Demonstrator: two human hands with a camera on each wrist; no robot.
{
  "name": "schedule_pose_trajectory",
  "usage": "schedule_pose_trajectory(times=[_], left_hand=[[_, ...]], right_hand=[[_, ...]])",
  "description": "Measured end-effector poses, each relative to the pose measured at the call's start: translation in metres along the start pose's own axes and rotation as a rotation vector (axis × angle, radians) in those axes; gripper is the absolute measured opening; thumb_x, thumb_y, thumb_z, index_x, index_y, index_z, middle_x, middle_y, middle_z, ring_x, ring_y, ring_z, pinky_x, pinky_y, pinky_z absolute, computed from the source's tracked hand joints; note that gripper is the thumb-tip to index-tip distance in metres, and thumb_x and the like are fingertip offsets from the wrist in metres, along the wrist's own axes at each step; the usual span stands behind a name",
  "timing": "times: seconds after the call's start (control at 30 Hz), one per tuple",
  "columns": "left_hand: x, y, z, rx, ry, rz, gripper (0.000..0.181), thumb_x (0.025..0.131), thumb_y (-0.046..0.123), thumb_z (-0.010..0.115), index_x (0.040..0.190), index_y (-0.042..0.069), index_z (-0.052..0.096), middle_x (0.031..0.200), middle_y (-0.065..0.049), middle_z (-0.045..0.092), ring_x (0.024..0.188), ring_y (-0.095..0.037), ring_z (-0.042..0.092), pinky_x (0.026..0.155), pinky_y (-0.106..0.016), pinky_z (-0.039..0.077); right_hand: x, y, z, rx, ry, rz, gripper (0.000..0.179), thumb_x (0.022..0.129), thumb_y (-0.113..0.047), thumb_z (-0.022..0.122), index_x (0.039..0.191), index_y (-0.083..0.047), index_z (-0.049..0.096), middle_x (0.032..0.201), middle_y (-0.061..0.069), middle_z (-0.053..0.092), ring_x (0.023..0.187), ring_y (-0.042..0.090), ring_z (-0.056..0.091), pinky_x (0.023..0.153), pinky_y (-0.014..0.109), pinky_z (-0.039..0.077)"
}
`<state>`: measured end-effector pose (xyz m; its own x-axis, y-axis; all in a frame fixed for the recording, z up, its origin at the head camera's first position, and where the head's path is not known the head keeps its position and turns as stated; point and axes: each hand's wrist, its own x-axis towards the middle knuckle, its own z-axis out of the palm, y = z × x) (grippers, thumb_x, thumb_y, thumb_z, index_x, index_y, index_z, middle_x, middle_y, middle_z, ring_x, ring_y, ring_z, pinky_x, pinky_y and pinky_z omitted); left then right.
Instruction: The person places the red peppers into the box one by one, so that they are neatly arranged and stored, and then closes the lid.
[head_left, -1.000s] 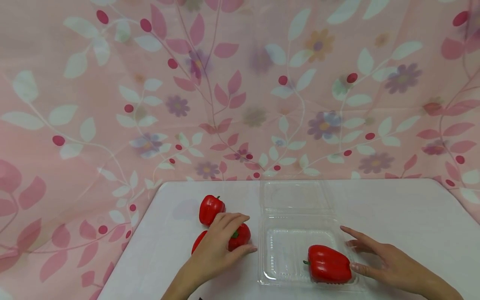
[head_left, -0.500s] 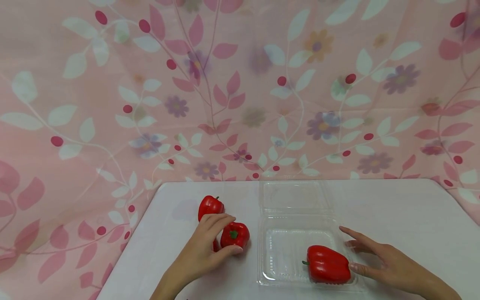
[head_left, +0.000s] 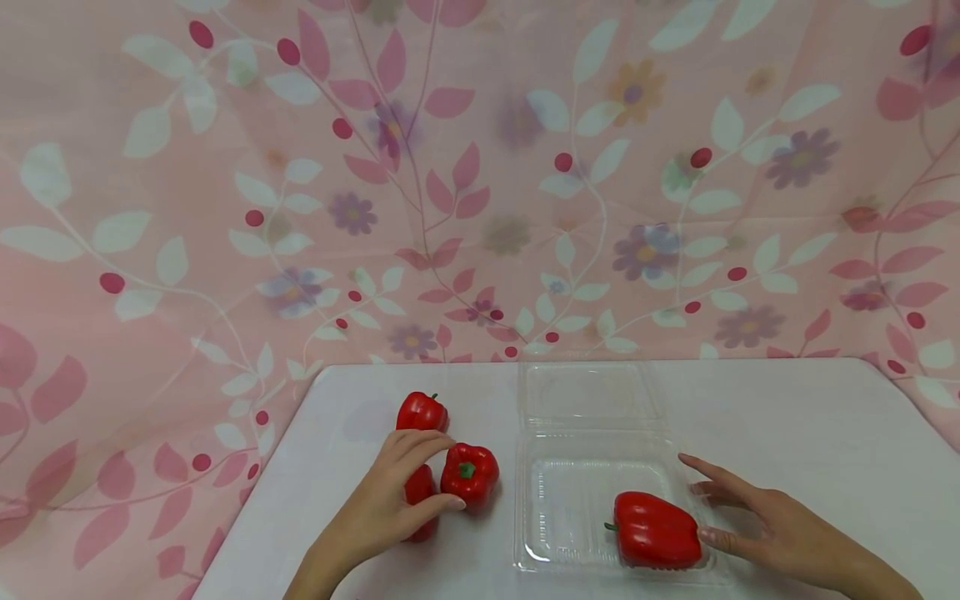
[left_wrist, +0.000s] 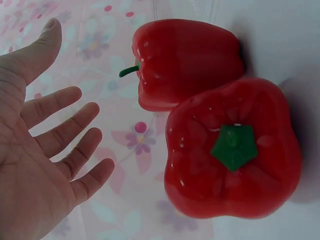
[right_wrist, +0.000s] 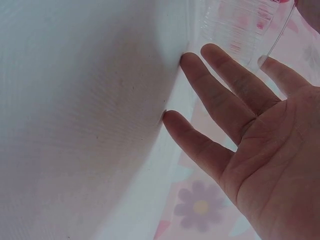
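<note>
My left hand hovers with spread fingers beside a red bell pepper whose green stem faces up. A second bell pepper is partly hidden behind that hand, and a third bell pepper sits farther back. In the left wrist view, a gap separates the left fingers from two bell peppers. My right hand is at the right side of a clear hinged plastic container, fingers extended and thumb near the rim. Inside it, a bell pepper lies on its side at the front right.
The container's lid lies folded back toward the rear of the white table. A pink floral cloth hangs right behind the table and along its left side.
My left hand has drawn back to the left, uncovering the stem-up bell pepper and part of the one behind the hand. My right hand has stayed in place.
</note>
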<state>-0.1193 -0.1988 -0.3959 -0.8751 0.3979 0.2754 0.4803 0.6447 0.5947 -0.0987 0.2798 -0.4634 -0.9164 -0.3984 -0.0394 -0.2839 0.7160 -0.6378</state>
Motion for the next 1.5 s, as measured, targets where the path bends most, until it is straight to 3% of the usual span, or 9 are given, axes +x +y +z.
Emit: schedule_pose_trajectory(times=[0.2, 0.47, 0.6, 0.83, 0.97, 1.27, 1.5], left_hand=[[-0.001, -0.008, -0.002, -0.041, -0.014, -0.040, 0.062, 0.075, 0.051, 0.081, 0.130, 0.044, 0.055, 0.128, 0.021, 0.050, 0.119, -0.008, 0.041, 0.082, -0.037, 0.056], [-0.007, -0.017, -0.010, -0.081, -0.068, -0.037, 0.059, 0.078, 0.045, 0.082, 0.130, 0.042, 0.055, 0.129, 0.018, 0.050, 0.119, -0.010, 0.042, 0.084, -0.038, 0.056], [-0.009, -0.023, -0.014, -0.084, -0.106, -0.055, 0.059, 0.078, 0.039, 0.083, 0.130, 0.042, 0.055, 0.130, 0.019, 0.051, 0.119, -0.010, 0.042, 0.085, -0.038, 0.055], [-0.011, -0.032, -0.019, -0.089, -0.189, -0.073, 0.059, 0.079, 0.036, 0.083, 0.130, 0.042, 0.056, 0.134, 0.010, 0.053, 0.122, -0.013, 0.041, 0.086, -0.036, 0.054], [-0.013, -0.035, -0.022, -0.081, -0.213, -0.092, 0.058, 0.079, 0.037, 0.082, 0.131, 0.042, 0.056, 0.134, 0.012, 0.052, 0.123, -0.013, 0.041, 0.087, -0.035, 0.054], [-0.015, -0.045, -0.027, -0.075, -0.259, -0.086, 0.045, 0.083, 0.035, 0.079, 0.126, 0.032, 0.064, 0.135, 0.009, 0.054, 0.125, -0.017, 0.042, 0.088, -0.035, 0.053], [-0.016, -0.052, -0.028, -0.036, -0.292, -0.031, 0.041, 0.088, 0.032, 0.075, 0.127, 0.022, 0.065, 0.132, 0.008, 0.056, 0.121, -0.020, 0.046, 0.090, -0.037, 0.053]], right_hand=[[0.000, 0.000, 0.000, 0.000, 0.004, -0.005, 0.084, 0.085, -0.044, 0.073, 0.155, -0.030, 0.028, 0.124, 0.005, 0.065, 0.106, 0.027, 0.064, 0.069, 0.064, 0.052], [-0.001, -0.001, 0.000, 0.002, -0.006, 0.009, 0.084, 0.086, -0.045, 0.072, 0.155, -0.030, 0.027, 0.125, 0.005, 0.064, 0.108, 0.029, 0.063, 0.070, 0.067, 0.050], [-0.001, -0.001, 0.000, 0.009, -0.007, 0.007, 0.084, 0.087, -0.044, 0.072, 0.155, -0.030, 0.026, 0.125, 0.006, 0.064, 0.108, 0.030, 0.063, 0.071, 0.067, 0.050], [-0.002, 0.000, 0.001, 0.014, 0.001, -0.006, 0.084, 0.086, -0.043, 0.072, 0.155, -0.030, 0.026, 0.125, 0.006, 0.064, 0.108, 0.028, 0.064, 0.070, 0.067, 0.050], [-0.002, 0.001, 0.001, 0.018, 0.003, -0.006, 0.084, 0.086, -0.043, 0.072, 0.155, -0.030, 0.027, 0.126, 0.006, 0.064, 0.108, 0.028, 0.064, 0.069, 0.067, 0.051], [-0.002, 0.001, 0.002, -0.001, 0.016, -0.010, 0.083, 0.086, -0.044, 0.073, 0.155, -0.030, 0.028, 0.126, 0.006, 0.065, 0.108, 0.030, 0.064, 0.070, 0.066, 0.051], [-0.002, 0.000, 0.001, -0.008, 0.018, -0.010, 0.083, 0.086, -0.045, 0.072, 0.154, -0.030, 0.028, 0.125, 0.006, 0.065, 0.108, 0.030, 0.064, 0.070, 0.066, 0.051]])
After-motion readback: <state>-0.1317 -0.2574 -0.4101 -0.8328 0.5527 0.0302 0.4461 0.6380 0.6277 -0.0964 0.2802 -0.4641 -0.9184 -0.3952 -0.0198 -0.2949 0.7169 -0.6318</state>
